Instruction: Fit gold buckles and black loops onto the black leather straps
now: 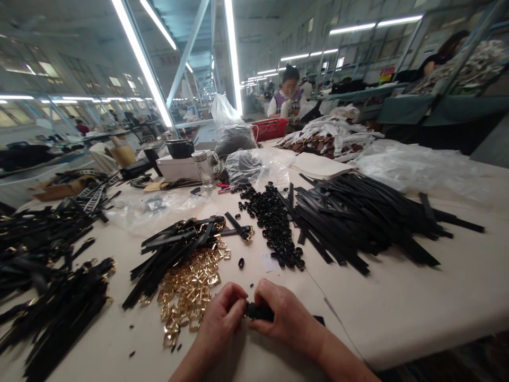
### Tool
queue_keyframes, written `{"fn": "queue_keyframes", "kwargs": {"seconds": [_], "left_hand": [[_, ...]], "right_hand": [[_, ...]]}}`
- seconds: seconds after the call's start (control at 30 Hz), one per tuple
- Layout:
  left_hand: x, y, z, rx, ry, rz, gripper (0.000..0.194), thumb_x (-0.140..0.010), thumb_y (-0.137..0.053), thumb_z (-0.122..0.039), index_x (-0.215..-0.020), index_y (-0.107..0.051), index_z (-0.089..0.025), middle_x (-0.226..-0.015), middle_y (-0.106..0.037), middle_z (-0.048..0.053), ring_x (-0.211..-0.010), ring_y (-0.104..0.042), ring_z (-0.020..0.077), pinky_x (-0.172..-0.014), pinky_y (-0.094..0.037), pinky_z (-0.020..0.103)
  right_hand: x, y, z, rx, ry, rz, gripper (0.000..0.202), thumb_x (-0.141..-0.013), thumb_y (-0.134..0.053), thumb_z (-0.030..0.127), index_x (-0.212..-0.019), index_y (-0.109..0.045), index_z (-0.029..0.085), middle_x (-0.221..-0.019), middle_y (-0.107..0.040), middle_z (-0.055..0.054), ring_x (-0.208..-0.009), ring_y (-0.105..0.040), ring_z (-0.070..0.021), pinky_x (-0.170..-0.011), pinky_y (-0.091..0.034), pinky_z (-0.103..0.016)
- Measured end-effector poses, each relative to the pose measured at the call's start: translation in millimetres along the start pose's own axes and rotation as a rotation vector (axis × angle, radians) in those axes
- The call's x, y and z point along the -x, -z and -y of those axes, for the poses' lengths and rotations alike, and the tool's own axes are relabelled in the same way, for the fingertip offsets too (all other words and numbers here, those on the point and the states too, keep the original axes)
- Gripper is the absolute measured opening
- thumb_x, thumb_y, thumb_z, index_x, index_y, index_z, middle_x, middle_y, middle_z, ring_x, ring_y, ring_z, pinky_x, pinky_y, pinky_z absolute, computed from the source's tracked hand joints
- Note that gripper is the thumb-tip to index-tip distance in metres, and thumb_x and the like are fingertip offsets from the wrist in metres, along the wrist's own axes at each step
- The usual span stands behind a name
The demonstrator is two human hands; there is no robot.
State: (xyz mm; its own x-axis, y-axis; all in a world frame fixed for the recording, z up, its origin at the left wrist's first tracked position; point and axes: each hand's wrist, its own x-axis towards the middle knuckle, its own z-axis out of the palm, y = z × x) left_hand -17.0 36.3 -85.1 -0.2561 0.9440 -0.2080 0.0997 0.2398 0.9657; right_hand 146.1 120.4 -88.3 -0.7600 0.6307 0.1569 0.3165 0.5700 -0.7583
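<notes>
Both my hands meet low in the middle, over the near part of the table. Fingers of my right hand (pixel 280 310) wrap round a black strap (pixel 260 312), whose tail sticks out past the wrist on the right. At the strap's left end, thumb and fingertips of my left hand (pixel 225 313) are pinched together; what sits between them is hidden. Beside my left hand lies a heap of gold buckles (pixel 189 284). Beyond my hands is a pile of small black loops (pixel 276 223), with one stray loop (pixel 240 262) nearer me.
Plain black straps (pixel 358 212) are heaped at right. Buckled straps (pixel 178 244) lie left of centre, with more bundles (pixel 71 307) farther left. A glass mug (pixel 204 168), a red basket (pixel 270 129) and plastic bags (pixel 417 164) stand farther back. A co-worker (pixel 289 95) sits across the table.
</notes>
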Motion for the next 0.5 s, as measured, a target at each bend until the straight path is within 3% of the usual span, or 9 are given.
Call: {"fn": "queue_keyframes", "kwargs": {"seconds": [0.23, 0.5], "left_hand": [[0.2, -0.6, -7.3, -0.113, -0.041, -0.010, 0.009, -0.083, -0.054, -0.029, -0.079, -0.057, -0.021, -0.062, -0.049, -0.006, -0.054, -0.044, 0.0132, -0.052, -0.036, 0.025], [2.0, -0.6, -4.4, -0.216, -0.071, 0.039, 0.012, -0.086, -0.051, -0.029, -0.079, -0.057, -0.021, -0.066, -0.052, -0.004, -0.061, -0.047, 0.0160, -0.060, -0.038, 0.027]], "right_hand": [[-1.4, 1.6, 0.6, -0.028, 0.022, -0.003, 0.033, -0.064, -0.077, 0.010, -0.078, -0.049, 0.020, -0.076, -0.053, 0.006, -0.068, -0.049, -0.0110, -0.060, -0.033, -0.021], [2.4, 2.1, 2.9, 0.064, 0.150, 0.023, 0.022, -0.066, -0.061, 0.009, -0.079, -0.048, 0.021, -0.080, -0.054, 0.002, -0.074, -0.051, -0.0140, -0.064, -0.034, -0.026]]}}
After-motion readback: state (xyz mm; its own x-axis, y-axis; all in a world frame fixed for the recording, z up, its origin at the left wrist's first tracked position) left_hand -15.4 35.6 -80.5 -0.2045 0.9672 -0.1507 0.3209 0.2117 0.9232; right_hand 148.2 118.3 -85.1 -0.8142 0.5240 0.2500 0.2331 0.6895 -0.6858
